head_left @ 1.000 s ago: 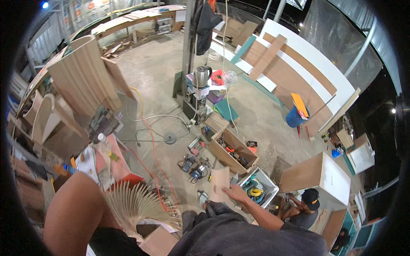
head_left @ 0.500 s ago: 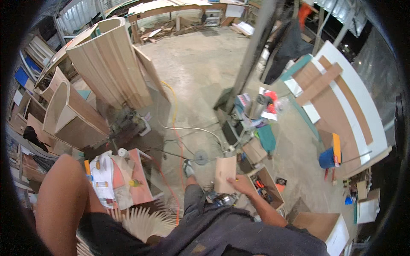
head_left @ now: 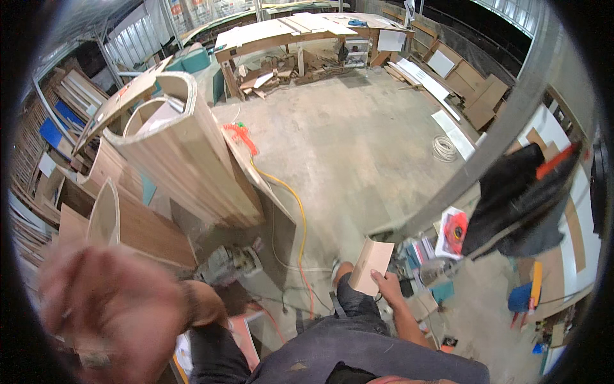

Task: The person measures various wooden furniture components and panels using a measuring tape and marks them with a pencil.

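Observation:
My right hand (head_left: 385, 285) grips the near right edge of a small light-brown panel (head_left: 371, 261), thumb on its top face. The panel looks folded or curved along its length and is held over my lap. My left hand (head_left: 112, 310) is raised close to the camera at the lower left. Motion smears its fingers, so I cannot see whether they hold anything. Behind it stands a low curved wooden cabinet piece (head_left: 150, 238), and beyond that a tall curved wooden cabinet (head_left: 185, 157).
A yellow hose (head_left: 297, 201) and cables cross the concrete floor ahead. A metal post (head_left: 476, 166) rises at right, near a black cloth (head_left: 521, 198) and a blue bucket (head_left: 521, 298). A long workbench (head_left: 281, 40) stands at the back. A power tool (head_left: 227, 265) lies by the cabinets.
The view has swung up and left. My left hand has come into sight at the lower left. My right hand still holds the panel, now raised off the clutter by the toolbox.

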`<state>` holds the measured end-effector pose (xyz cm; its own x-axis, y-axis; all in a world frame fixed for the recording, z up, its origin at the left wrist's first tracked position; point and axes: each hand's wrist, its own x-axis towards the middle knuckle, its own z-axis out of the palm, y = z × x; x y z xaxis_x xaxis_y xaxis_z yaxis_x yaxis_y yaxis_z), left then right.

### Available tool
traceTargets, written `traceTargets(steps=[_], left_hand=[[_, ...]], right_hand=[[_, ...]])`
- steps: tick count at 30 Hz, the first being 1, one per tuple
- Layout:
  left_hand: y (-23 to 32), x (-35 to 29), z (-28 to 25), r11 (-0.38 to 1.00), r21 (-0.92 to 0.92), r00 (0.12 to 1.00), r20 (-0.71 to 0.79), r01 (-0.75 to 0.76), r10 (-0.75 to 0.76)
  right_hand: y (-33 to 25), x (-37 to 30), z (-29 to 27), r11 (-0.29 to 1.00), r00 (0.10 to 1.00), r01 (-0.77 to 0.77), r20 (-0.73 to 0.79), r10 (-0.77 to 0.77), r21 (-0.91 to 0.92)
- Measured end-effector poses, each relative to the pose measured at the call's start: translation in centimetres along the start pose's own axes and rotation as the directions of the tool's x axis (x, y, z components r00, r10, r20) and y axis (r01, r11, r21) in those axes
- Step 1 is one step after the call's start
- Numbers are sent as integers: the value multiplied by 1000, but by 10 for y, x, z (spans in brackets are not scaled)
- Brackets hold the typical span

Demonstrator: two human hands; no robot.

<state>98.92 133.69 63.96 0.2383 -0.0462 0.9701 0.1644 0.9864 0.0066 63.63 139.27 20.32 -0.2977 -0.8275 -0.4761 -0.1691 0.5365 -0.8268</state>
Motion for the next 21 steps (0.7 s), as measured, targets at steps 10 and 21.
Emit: traceTargets(steps=[10,21], left_hand=[[-472,-407,-45,-316,420,-339,-22,851,-940],[-839,-411,-118,-395,-55,-397,-220,917,-891]], right_hand=[[-293,364,40,960,937,253,279,-211,-122],[-557,716,167,707,784,543,575,-234,-452]])
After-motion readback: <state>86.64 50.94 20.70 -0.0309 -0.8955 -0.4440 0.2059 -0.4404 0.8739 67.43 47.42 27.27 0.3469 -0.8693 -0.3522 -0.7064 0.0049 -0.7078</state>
